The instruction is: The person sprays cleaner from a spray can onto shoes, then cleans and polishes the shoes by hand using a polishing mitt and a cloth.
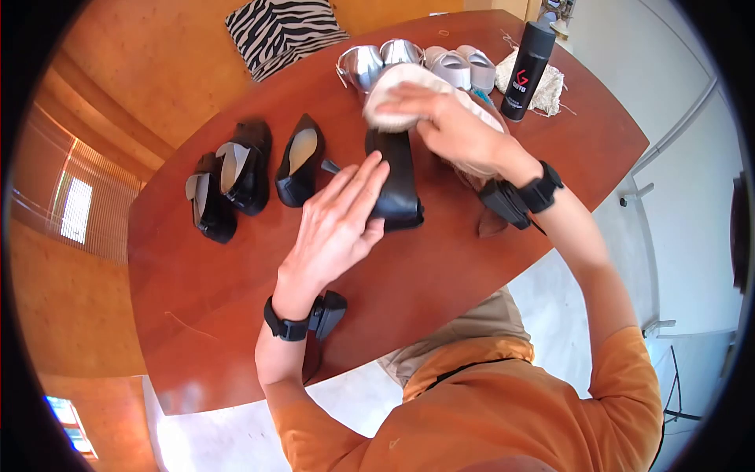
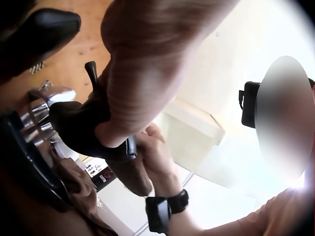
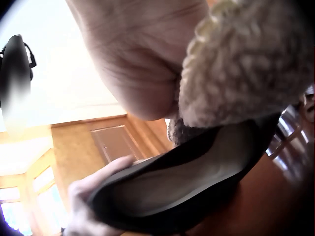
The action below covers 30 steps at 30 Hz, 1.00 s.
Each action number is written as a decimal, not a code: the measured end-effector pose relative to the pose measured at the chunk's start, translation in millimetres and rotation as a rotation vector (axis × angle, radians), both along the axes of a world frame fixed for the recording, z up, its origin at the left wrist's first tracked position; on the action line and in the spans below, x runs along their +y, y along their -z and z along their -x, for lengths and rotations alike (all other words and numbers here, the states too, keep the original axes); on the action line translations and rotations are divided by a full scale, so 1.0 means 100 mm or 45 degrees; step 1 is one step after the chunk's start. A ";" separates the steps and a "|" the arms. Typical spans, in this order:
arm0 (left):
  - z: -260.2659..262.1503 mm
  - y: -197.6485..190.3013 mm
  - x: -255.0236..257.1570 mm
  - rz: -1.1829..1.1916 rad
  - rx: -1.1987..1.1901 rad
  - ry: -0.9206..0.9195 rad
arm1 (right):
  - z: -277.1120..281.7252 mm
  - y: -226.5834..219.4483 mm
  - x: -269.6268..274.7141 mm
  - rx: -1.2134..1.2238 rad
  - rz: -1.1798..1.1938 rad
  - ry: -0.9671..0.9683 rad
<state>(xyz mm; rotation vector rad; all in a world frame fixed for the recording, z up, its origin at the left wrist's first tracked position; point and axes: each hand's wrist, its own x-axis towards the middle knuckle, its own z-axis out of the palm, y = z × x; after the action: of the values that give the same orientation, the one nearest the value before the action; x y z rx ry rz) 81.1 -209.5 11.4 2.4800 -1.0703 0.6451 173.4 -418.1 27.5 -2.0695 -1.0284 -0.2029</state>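
My left hand (image 1: 334,216) grips a black heeled shoe (image 1: 403,185) over the table, fingers along its side and thumb below. Its pale insole (image 3: 167,189) and open top show in the right wrist view, while a thin heel (image 2: 91,73) sticks up in the left wrist view. With my right hand (image 1: 456,130) I hold a cream fleecy cloth (image 1: 389,118) with a scalloped edge, right at the far end of the shoe. That fleece (image 3: 246,69) covers part of the shoe's opening and hides my right fingertips.
On the wooden table (image 1: 236,315), a black pump (image 1: 299,169) and two black loafers (image 1: 248,169) stand at left. Silver shoes (image 1: 364,67), white shoes (image 1: 451,69), a black spray can (image 1: 527,75) and a white textured cloth (image 1: 550,88) line the far side. A zebra-striped cushion (image 1: 283,35) lies beyond.
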 end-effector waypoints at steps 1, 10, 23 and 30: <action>-0.02 0.00 0.00 0.047 0.048 -0.045 | 0.13 -0.01 0.05 -0.208 0.124 -0.103; -0.03 0.00 0.05 0.241 0.120 -0.124 | 0.37 -0.13 0.06 -0.236 0.105 0.002; -0.06 0.01 0.04 0.395 0.259 -0.224 | 0.71 -0.23 0.13 -0.333 0.247 -0.219; -0.20 0.15 0.07 1.032 0.579 -0.125 | 0.81 -0.13 0.39 -0.832 0.331 0.026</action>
<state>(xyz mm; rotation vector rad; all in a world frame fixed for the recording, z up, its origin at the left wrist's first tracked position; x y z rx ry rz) 100.8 -202.9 -3.8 1.8288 -0.3927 0.3934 92.2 -378.8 40.4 -2.3028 -1.4771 -0.8358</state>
